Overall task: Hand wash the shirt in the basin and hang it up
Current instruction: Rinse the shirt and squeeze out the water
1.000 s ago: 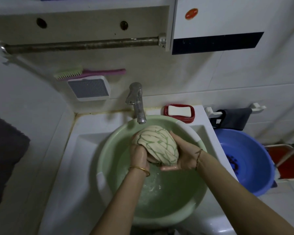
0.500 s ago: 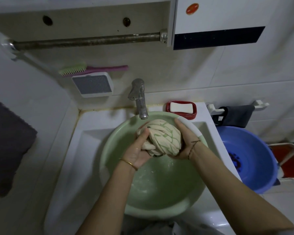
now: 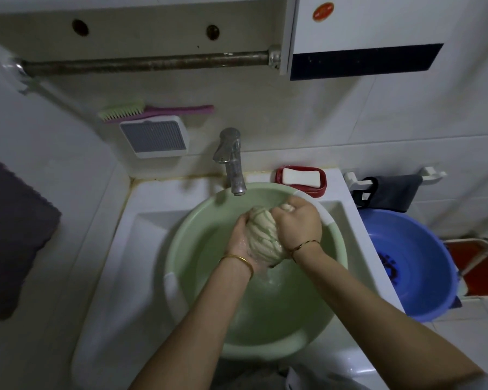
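Note:
The cream shirt with green stripes (image 3: pixel 264 237) is wadded into a tight ball above the light green basin (image 3: pixel 192 249), which sits in the white sink. My left hand (image 3: pixel 241 242) cups the ball from the left and below. Over its right side and top, my right hand (image 3: pixel 299 226) is clamped hard. Water runs off the bundle into the soapy water in the basin. Most of the shirt is hidden between my palms.
A chrome tap (image 3: pixel 231 161) stands just behind the basin. A white soap bar in a red dish (image 3: pixel 302 177) lies on the sink's back right corner. A blue basin (image 3: pixel 412 263) is on the right. A metal rail (image 3: pixel 147 63) runs overhead, a brush (image 3: pixel 152 111) below it.
Both hands have closed tighter around the shirt, squeezing it into a smaller ball. My right hand has rolled over the top of it, and water now drips from the bundle.

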Motion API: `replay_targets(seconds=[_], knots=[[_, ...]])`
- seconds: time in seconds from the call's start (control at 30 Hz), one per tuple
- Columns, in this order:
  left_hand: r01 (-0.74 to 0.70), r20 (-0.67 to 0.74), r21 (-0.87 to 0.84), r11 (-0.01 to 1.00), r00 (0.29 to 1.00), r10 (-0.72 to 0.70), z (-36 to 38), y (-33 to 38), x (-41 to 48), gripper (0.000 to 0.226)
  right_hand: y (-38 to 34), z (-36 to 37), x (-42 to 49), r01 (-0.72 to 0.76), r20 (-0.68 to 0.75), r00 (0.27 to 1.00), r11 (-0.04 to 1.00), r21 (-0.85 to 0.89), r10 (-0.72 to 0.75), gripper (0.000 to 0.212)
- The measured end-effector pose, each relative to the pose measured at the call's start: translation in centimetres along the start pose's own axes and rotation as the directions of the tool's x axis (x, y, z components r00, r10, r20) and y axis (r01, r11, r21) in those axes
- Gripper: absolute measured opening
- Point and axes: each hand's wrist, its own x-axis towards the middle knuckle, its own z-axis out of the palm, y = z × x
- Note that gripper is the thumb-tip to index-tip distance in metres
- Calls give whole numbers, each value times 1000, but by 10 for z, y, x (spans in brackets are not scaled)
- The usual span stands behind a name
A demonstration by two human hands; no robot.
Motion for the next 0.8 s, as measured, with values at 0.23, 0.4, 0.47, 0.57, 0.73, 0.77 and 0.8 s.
replay_targets(seconds=[0.23,0.4,0.47,0.57,0.73,0.77,0.8], knots=[[34,24,75,997,999,-36,-8,1,3,26,-10,-4,-11,424,135,905,870,-250,-403,25],[30,87,1,1000,996,-30,-17,9,-4,48,-3,-10,8,70,100,991,986,154,-86,22],[54,141,27,998,988,-58,-19,8,-14,63,-1,-11,14,6,104,994,980,197,-27,26],[24,162,-63,998,987,-13,-20,10,-23,72,-1,-11,18,-4,177,984,982,189,-30,8],[46,76,-153,987,997,-35,-21,14,-24,73,-9,-9,12,60,340,937,995,81,-84,59],[55,62,-157,986,997,-46,-22,16,-22,71,-12,-5,7,149,288,946,989,18,-148,57],[60,53,-130,990,997,-53,-21,17,-23,67,-16,0,1,261,234,943,963,-73,-238,52]])
